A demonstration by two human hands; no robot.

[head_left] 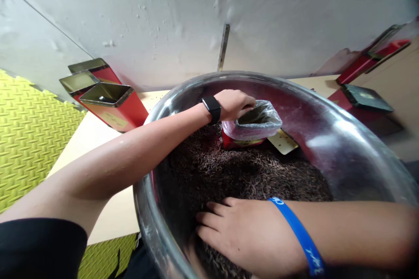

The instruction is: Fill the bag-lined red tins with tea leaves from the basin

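Note:
A red tin [235,142] stands inside a large metal basin [340,128], its mouth lined with a clear plastic bag [253,130]. My left hand [236,103] is closed on the tin's left rim, pinching the bag's edge there. Dark dried tea leaves [255,174], loose and twig-like, cover the bottom of the basin. Near the basin's front, my right hand [235,231] lies palm down on the leaves with its fingers stretched out and a little apart. Its fingertips touch the leaves; the underside of the palm is hidden.
Several open red tins [113,107] stand on the pale table [113,209] left of the basin. More red tins [366,100] are at the right. A gold-coloured lid [283,141] leans beside the lined tin. Behind rises a grey wall [163,17]; yellow mats [29,139] cover the floor.

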